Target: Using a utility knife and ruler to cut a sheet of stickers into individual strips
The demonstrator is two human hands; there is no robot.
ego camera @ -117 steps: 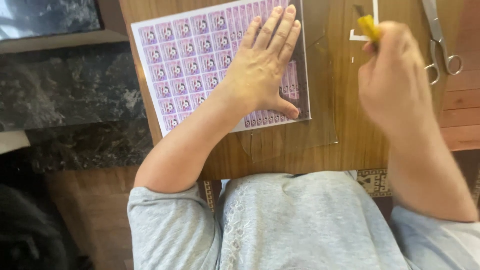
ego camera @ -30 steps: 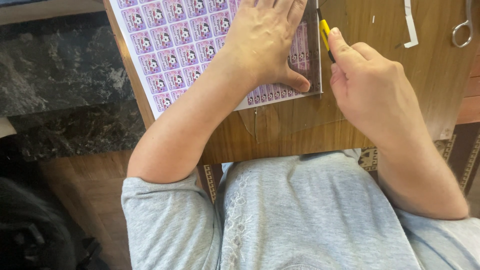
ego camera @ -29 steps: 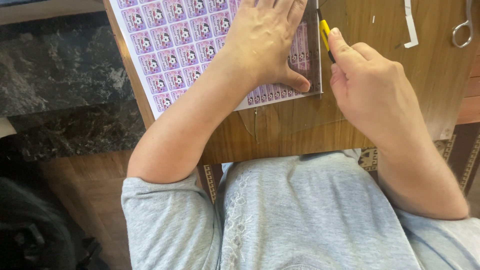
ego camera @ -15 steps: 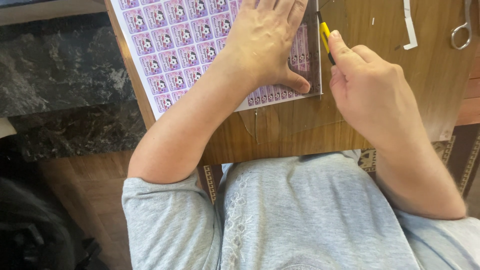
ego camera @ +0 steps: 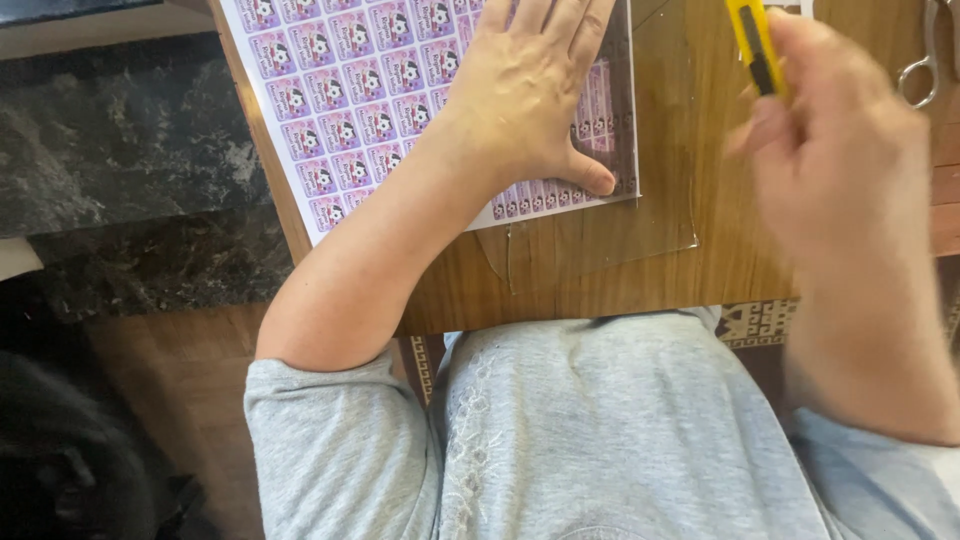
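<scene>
Up comes my right hand (ego camera: 840, 160), off the sheet's edge where it sat half a second back, and it's blurred with the motion, well clear of the paper now. Fingers (ego camera: 775, 125) are clenched round the yellow knife (ego camera: 752, 42), its black slider facing me, the tip out of view past the top of the frame, so I can't tell whether any blade is out. My left hand (ego camera: 530, 95) hasn't budged: palm flat, fingers spread, pressing down on the sticker sheet (ego camera: 340, 100), thumb lying along its lower right corner. That sheet of small purple labels lies on the wooden tabletop (ego camera: 720, 270), reaching to the left edge of it, with a clear plastic mat (ego camera: 640, 235) showing beneath and just past its right side. Lifting the knife away reads to me as the stroke along that right edge being over, though I can't see a cut line from here. Scissors (ego camera: 920, 65) lie at the far right, well apart from the sheet. Below the tabletop there's my grey shirt (ego camera: 600, 440), and dark marbled stone (ego camera: 110, 150) off to the left.
</scene>
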